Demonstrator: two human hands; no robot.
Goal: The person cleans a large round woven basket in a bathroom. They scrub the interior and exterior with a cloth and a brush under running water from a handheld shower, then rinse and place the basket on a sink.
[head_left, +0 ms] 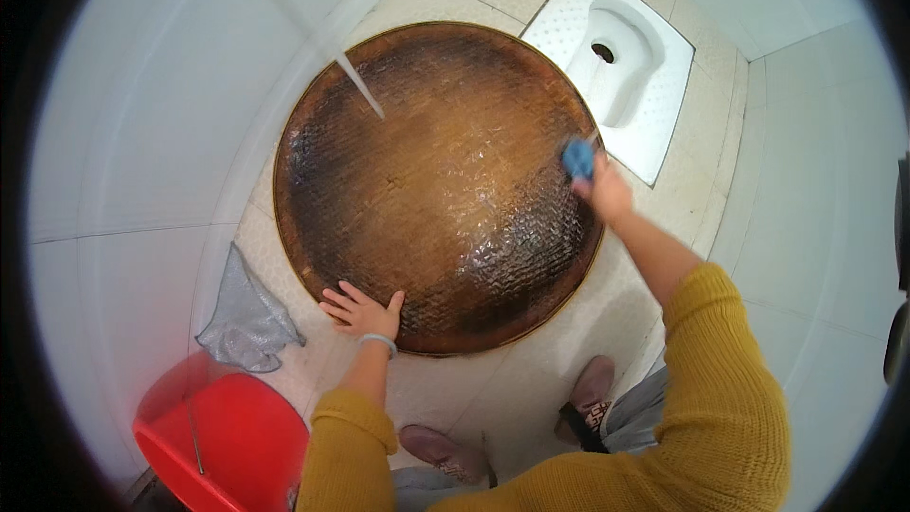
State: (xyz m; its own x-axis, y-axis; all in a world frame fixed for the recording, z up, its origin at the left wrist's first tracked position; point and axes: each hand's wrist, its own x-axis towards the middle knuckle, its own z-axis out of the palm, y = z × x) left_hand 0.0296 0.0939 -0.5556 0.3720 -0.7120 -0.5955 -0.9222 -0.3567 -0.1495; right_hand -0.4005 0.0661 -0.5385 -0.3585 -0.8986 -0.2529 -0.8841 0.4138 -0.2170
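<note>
A large round woven tray (426, 178), brown with darkened patches, lies on the tiled floor, its surface wet and shiny. My left hand (366, 313) rests with fingers spread on its near-left rim and holds nothing. At the right edge of the tray, my right hand (606, 188) grips a small blue scrubber (579, 159); motion blur hides its exact kind. What looks like a thin stream of water (362, 85) comes down from the upper left onto the tray's far-left part.
A white squat toilet pan (643, 146) adjoins the tray at the far right. A grey cloth (245, 320) lies on the floor by the left wall (128, 156). Below it stands a red plastic bucket (245, 434) with a thin metal handle. My shoes (437, 449) are close to the near rim.
</note>
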